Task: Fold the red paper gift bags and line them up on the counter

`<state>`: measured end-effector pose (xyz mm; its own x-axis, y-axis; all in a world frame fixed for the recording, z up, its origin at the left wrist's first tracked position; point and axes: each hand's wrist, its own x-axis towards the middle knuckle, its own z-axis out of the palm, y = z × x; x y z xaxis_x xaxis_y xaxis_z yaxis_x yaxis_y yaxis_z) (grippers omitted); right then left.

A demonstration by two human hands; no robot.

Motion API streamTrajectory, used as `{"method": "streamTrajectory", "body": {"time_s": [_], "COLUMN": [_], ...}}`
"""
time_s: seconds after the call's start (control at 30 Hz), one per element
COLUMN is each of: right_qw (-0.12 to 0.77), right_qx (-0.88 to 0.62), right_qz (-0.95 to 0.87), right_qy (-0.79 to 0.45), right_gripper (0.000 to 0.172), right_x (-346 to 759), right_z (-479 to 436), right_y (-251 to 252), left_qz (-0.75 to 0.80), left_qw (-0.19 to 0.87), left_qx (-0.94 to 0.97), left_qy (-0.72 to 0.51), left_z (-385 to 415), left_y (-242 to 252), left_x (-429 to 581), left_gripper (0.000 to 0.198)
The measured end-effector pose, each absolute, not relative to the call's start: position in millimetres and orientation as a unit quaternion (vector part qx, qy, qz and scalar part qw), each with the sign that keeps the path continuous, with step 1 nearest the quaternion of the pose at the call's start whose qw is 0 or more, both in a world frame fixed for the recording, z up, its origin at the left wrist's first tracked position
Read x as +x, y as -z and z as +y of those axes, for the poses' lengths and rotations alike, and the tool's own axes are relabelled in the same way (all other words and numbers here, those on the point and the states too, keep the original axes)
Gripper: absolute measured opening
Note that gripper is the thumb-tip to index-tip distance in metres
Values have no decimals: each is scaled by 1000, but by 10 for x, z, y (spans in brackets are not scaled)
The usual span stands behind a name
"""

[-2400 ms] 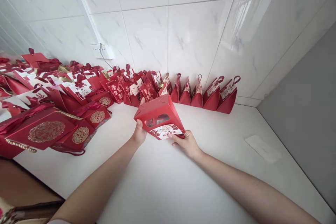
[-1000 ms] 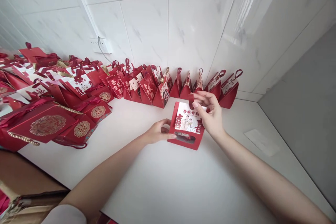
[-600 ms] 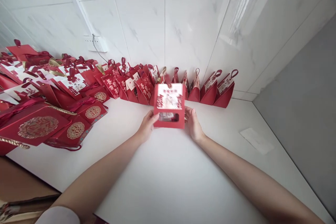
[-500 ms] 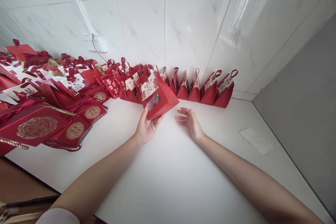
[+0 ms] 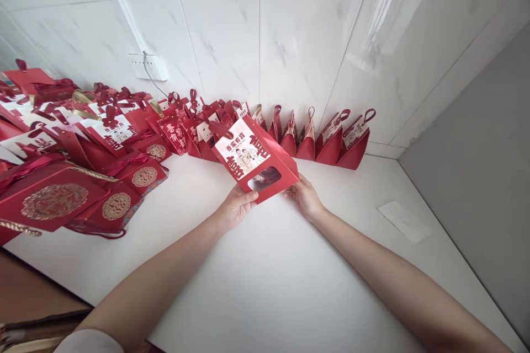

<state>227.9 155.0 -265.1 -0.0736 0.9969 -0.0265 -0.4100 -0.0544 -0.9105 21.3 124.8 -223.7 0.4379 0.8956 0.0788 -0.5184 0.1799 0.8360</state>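
A red gift box [image 5: 278,160] is held up tilted above the table. Its front has a white printed panel with a couple and red characters, a small clear window low down and a dark red ribbon loop on top. My left hand [image 5: 238,205] grips its lower left edge, thumb on the front. At the lower right corner, my right hand [image 5: 306,198] has its fingers curled at the box, partly hidden behind it. Behind stands a row of similar red gift boxes [image 5: 327,146] with ribbon loops.
A crowded pile of red gift boxes [image 5: 95,149] fills the table's left side, some with round gold emblems. A white tissue [image 5: 403,222] lies on the white table [image 5: 265,287] at right. A socket [image 5: 148,66] with a cable is on the tiled wall.
The gift box has turned its printed front towards me and come slightly right and lower. My right hand, apart from it before, now meets its lower right corner.
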Motion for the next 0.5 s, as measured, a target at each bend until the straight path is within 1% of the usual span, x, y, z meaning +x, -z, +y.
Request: {"method": "streamTrajectory", "body": {"time_s": [0.13,0.2,0.27,0.33,0.43,0.5], "right_qw": [564,568,578,589,611,631], "right_qx": [-386,-392,-401,-417,-447,-455], "right_qz": [-389,-389,-388,-387,-387,-397], "right_qy": [-618,-610,-595,-574,-526,-487], "right_gripper": [31,30,28,25,26,28], "right_x": [2257,2242,2257,2328,2508,2606], "right_z": [1535,1532,1556,1617,1723,1735], "right_y": [2636,2640,2651,2649,2563,2424], "left_qz": [252,289,334,362,361,339], "left_qw": [711,658,586,542,516,496], "left_qx": [452,493,552,613,691,717], "left_qy": [-475,-490,-490,-447,-356,-352], "left_z": [1291,1333,1388,1446,1503,1500], "left_y": [2284,2327,2369,2390,2376,2357], "left_x": [198,181,141,74,-31,-58], "left_gripper": [52,58,71,79,83,95]}}
